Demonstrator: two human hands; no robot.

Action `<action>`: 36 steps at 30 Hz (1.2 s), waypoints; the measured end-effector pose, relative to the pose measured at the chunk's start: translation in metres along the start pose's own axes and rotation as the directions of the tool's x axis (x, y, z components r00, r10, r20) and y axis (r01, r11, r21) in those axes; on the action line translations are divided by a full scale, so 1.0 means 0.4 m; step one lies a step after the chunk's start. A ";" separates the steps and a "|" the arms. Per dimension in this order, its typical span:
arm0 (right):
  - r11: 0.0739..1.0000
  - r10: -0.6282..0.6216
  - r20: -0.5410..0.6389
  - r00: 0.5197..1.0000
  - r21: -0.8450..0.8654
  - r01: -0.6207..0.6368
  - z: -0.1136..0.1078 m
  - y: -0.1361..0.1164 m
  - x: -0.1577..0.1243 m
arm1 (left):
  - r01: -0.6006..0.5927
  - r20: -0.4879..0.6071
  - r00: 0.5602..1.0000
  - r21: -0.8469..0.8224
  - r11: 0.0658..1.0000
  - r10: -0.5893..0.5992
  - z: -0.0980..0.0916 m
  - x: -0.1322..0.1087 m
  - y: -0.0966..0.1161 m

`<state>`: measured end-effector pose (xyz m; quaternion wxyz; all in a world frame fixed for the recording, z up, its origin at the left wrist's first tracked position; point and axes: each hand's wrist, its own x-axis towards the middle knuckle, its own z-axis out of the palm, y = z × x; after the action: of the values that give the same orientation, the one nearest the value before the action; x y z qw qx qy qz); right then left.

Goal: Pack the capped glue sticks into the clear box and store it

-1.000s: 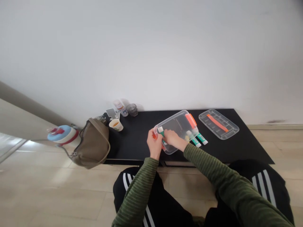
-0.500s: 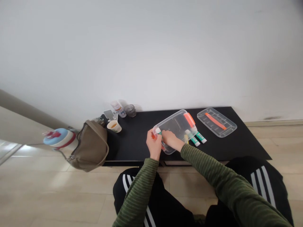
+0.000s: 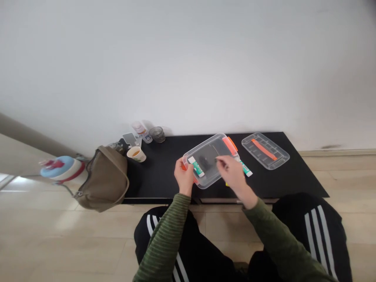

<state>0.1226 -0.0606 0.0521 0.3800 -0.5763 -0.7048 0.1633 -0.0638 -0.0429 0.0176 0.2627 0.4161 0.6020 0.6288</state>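
A clear plastic box [image 3: 210,183] with orange clips lies at an angle on the black table. My left hand [image 3: 184,178] is closed around its near left end, by one clip. Inside that end rests a green and white glue stick [image 3: 196,167]. Over the right part of the box hovers my right hand [image 3: 233,176], fingers loosely bent, with nothing visible in them. Another green and white glue stick [image 3: 246,168] lies right of the box, partly covered. A bit of something yellow [image 3: 227,184] shows beneath my right hand.
The box's clear lid [image 3: 279,161] with an orange handle lies on the right. At the table's left stand a paper cup [image 3: 138,156] holding brownish drink, a dark glass [image 3: 157,134], a spray bottle [image 3: 142,132], a brown bag [image 3: 104,184] and a blue-topped bottle [image 3: 63,168].
My right hand has let go of the glue stick in the box's left end and moved right and up. My left hand stays on the box. The view has shifted slightly.
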 end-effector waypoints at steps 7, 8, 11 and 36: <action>0.962 0.203 -0.152 0.967 -0.152 -0.225 -0.095 0.299 -0.038 | 0.052 -0.060 0.997 -0.081 0.995 -0.057 -0.003 0.015 -0.001; 0.948 0.230 -0.103 0.968 -0.201 -0.246 -0.088 0.329 -0.038 | 0.058 -0.061 0.996 -0.087 0.995 -0.063 -0.004 0.015 -0.001; 0.912 0.273 -0.024 0.962 -0.313 -0.266 -0.060 0.378 -0.044 | 0.071 -0.059 0.995 -0.104 0.992 -0.077 -0.009 0.017 -0.002; 0.975 0.038 -0.107 0.994 0.221 -0.014 -0.021 0.020 -0.001 | 0.069 -0.003 0.998 -0.112 0.991 -0.070 -0.013 0.004 0.017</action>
<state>0.1344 -0.0603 0.0522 0.4776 -0.5481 -0.6527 0.2133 -0.0679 -0.0452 0.0248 0.3053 0.3775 0.5807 0.6535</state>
